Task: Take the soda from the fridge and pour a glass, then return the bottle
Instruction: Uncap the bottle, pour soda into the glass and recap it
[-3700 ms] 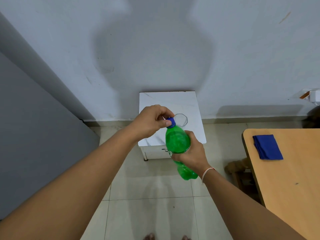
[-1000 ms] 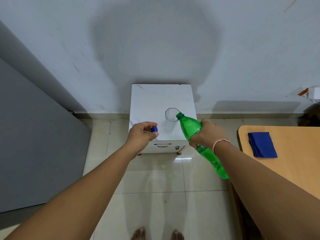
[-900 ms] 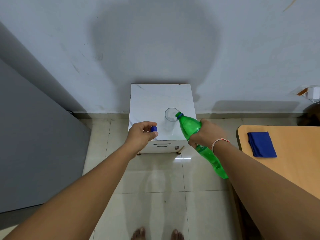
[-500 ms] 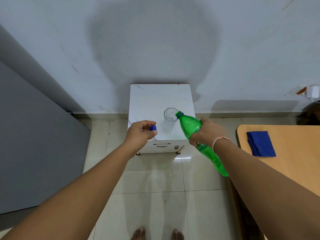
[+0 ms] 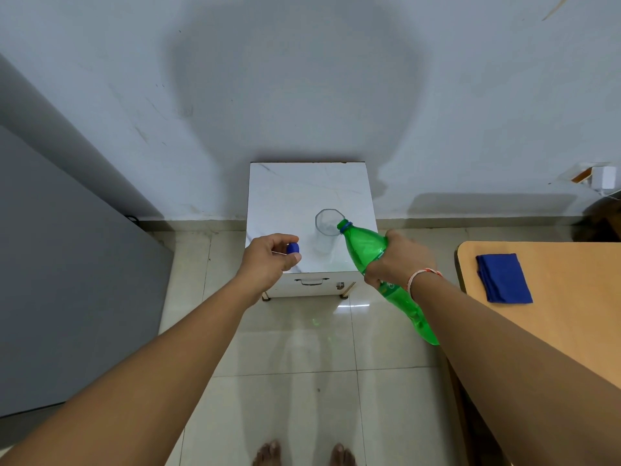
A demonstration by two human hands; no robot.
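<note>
A green soda bottle (image 5: 366, 245) is tilted with its open mouth at the rim of a clear glass (image 5: 325, 230). My right hand (image 5: 400, 260) grips the bottle around its middle. The glass stands upright on a small white marble-topped cabinet (image 5: 289, 196) against the wall. My left hand (image 5: 268, 257) hovers over the cabinet's front left and pinches the blue bottle cap (image 5: 293, 248). I cannot tell whether liquid is flowing.
A wooden table (image 5: 571, 297) stands at the right with a folded blue cloth (image 5: 504, 278) on it. A grey panel (image 5: 67, 280) fills the left side. Tiled floor (image 5: 302, 364) and my bare feet lie below. A wall socket (image 5: 601, 178) is at far right.
The cap came off the bottle into my left hand. My right hand tilted the bottle and brought its mouth to the glass rim, inching closer over the last second.
</note>
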